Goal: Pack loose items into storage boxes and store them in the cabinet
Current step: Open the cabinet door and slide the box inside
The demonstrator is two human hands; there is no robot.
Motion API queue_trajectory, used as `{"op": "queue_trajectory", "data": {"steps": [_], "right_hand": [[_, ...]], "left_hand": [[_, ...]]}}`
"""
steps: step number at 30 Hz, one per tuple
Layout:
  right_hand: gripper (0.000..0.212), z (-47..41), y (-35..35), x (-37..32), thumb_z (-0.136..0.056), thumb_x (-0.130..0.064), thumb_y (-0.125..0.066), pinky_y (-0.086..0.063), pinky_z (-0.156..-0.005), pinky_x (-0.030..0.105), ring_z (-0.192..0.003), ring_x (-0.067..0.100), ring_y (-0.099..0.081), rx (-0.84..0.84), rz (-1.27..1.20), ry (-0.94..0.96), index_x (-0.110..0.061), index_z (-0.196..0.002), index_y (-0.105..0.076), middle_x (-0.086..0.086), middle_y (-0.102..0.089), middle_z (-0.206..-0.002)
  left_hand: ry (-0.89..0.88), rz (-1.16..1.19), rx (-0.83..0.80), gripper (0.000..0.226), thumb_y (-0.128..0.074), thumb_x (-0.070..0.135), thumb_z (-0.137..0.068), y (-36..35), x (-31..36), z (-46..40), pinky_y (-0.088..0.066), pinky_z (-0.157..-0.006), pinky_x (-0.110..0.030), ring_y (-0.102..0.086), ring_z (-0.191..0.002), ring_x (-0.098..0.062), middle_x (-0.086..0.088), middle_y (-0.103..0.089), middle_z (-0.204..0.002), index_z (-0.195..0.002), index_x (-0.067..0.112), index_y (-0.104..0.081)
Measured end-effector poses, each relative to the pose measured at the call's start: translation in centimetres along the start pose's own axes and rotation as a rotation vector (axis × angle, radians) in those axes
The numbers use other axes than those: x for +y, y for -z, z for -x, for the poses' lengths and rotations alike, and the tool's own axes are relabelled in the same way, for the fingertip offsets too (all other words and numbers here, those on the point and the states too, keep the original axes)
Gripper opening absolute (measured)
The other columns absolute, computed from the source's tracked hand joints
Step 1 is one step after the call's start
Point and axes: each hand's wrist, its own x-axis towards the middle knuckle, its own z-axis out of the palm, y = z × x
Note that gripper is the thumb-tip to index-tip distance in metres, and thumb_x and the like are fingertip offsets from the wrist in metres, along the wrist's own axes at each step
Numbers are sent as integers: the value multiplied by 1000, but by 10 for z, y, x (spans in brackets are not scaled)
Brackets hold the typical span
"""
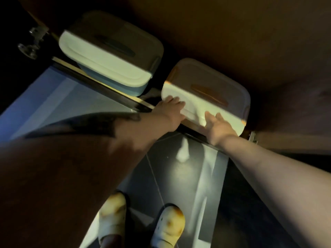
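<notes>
Two lidded storage boxes sit side by side inside the dark wooden cabinet. The blue box (111, 56) with a white lid and dark handle stands on the left, reaching the shelf's front edge. The orange box (213, 92) with a white lid and orange handle stands on the right. My left hand (172, 111) lies with straight fingers on the near left corner of the orange box's lid. My right hand (217, 125) presses flat against the lid's near edge, fingers spread.
The cabinet's front edge (111, 88) runs diagonally below the boxes, with a metal hinge (32, 42) at the upper left and another (252, 136) at the right. Glossy dark floor tiles (179, 176) lie below, with my two light clogs (139, 222) on them.
</notes>
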Motion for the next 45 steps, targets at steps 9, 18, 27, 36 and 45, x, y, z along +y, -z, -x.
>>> {"op": "queue_trajectory", "data": {"steps": [9, 18, 27, 36, 45], "right_hand": [[53, 170, 72, -69, -96, -31, -51, -31, -107, 32, -134, 21, -39, 130, 76, 199, -27, -147, -34, 0, -38, -151], [55, 328, 167, -149, -94, -30, -56, -38, -106, 37, -138, 18, -33, 183, 43, 421, -35, -144, -35, -8, -33, -153], [49, 417, 175, -265, -94, -30, -48, -28, -108, 28, -135, 18, -34, 76, 269, 801, -31, -143, -37, -6, -37, -148], [52, 456, 196, -469, -94, -31, -51, -27, -110, 34, -136, 20, -33, 223, 283, 1074, -26, -145, -38, -4, -40, -147], [67, 443, 165, -667, -97, -36, -48, -5, -119, 43, -149, 21, -3, 160, 311, 1032, -27, -154, -14, 0, -8, -162]], "left_hand": [[181, 230, 251, 39, -43, 29, -96, 75, 10, 202, -35, -103, -29, -43, -125, -19, 1, -48, -139, -134, 26, -49], [373, 298, 518, 26, -55, 21, -91, 206, 30, 372, -40, -100, -30, -54, -115, -19, -2, -59, -122, -117, 19, -62], [894, 384, 620, 37, -53, 26, -90, 199, -24, 579, -35, -104, -25, -50, -121, -11, 8, -54, -132, -127, 26, -53], [974, 503, 953, 40, -54, 24, -92, 289, -153, 649, -38, -103, -34, -46, -126, -19, 1, -47, -140, -132, 23, -51], [947, 682, 870, 50, -47, 24, -97, 343, -290, 655, -31, -113, -41, -31, -139, -23, -2, -29, -154, -145, 22, -35]]}}
